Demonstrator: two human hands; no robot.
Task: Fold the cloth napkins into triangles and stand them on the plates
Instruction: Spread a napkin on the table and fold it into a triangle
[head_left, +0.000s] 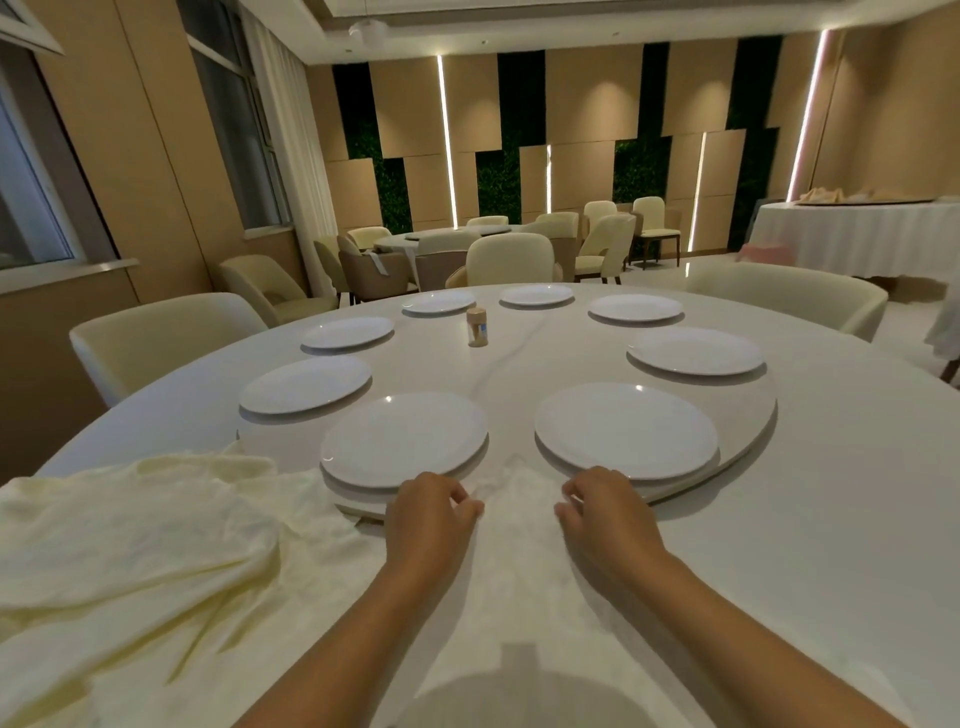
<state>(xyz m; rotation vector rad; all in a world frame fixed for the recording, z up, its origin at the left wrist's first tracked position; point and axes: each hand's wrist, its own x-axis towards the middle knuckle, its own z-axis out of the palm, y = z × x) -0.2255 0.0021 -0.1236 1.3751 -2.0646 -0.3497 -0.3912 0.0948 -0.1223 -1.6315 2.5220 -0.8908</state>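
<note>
One big round white table (831, 519) fills most of the view. One round turning tray (748, 410) is set in the middle of it, and eight white plates are laid in a ring on that tray. The two nearest plates are the biggest to look at: one on the left (404, 439) and one on the right (626, 428). Six more plates are seen farther back, and none of the eight has a napkin on it.

One heap of pale yellow cloth napkins (130, 545) is piled on the table at the left; how many are in the heap cannot be told. One more napkin (514, 561) is spread flat on the table between the two arms, just in front of the two near plates. Its far tip is seen between those plates.

Two bare hands are placed on this napkin. The left hand (428, 506) is curled, with the cloth's left edge pinched in its fingertips. The right hand (597, 501) is curled too, and the right edge of the cloth is pinched under its fingertips.

One small jar with a tan lid (477, 326) is stood upright near the middle of the tray. Cream chairs (156, 338) are set around the table, and more tables and chairs are seen far behind.
</note>
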